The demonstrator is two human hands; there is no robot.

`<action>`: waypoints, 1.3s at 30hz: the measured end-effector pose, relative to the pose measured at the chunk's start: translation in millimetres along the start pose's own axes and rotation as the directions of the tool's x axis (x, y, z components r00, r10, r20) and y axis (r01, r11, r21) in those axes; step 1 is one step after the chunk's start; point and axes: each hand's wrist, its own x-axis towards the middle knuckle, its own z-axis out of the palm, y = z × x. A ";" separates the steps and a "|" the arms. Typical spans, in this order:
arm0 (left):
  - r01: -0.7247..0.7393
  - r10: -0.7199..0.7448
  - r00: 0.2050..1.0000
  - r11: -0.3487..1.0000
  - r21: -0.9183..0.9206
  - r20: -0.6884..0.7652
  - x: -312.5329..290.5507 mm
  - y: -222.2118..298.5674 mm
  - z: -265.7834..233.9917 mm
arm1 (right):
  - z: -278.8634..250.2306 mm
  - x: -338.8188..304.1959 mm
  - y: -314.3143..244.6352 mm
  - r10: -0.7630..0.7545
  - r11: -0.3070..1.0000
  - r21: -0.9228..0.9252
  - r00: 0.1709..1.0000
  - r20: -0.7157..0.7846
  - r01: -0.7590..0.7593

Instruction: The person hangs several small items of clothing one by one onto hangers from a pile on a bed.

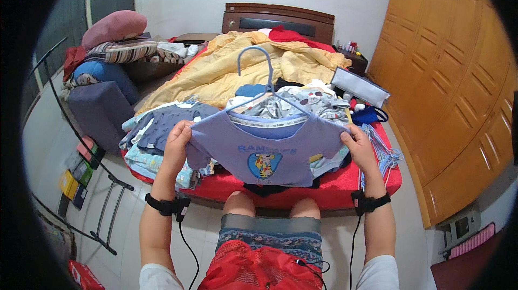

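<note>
A small lavender-blue T-shirt with a cartoon animal print is stretched out in front of me, its front toward me. Inside its neck sits a blue clothes hanger, the hook standing up above the collar. My left hand pinches the shirt at its left shoulder and sleeve. At the opposite shoulder, my right hand grips the cloth between thumb and fingers. Behind the shirt, piles of folded clothes lie on the bed; the shirt hides part of them.
More blue hangers lie bunched at the bed's right corner. A yellow quilt covers the far bed. A grey-white box rests at its right edge. Wooden wardrobes line the right; a black metal rack stands left, near a grey sofa.
</note>
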 end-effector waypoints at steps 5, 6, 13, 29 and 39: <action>0.023 -0.036 0.995 0.990 -0.138 -0.096 -20.7 19.0 -41.1 | 40.8 24.5 -20.4 -0.118 0.970 0.221 0.991 0.059 0.102; 0.033 -0.056 0.991 0.983 -0.181 -0.119 -25.8 21.7 -52.5 | 48.4 28.8 -25.0 -0.124 0.968 0.228 0.990 0.073 0.104; -0.043 0.018 0.957 0.996 -0.082 -0.289 -67.5 29.5 -123.1 | 122.8 48.0 -64.3 -0.175 0.863 0.501 0.969 0.174 0.066; 0.677 -0.624 0.674 0.736 -0.007 -0.395 -266.0 -89.8 -221.5 | 305.1 21.3 -53.9 -0.007 0.712 0.616 0.874 0.486 -0.337; 0.278 -0.223 0.787 0.960 0.009 -0.576 -171.0 -25.0 -251.7 | 329.5 138.9 -40.2 0.117 0.487 0.734 0.868 0.482 -0.473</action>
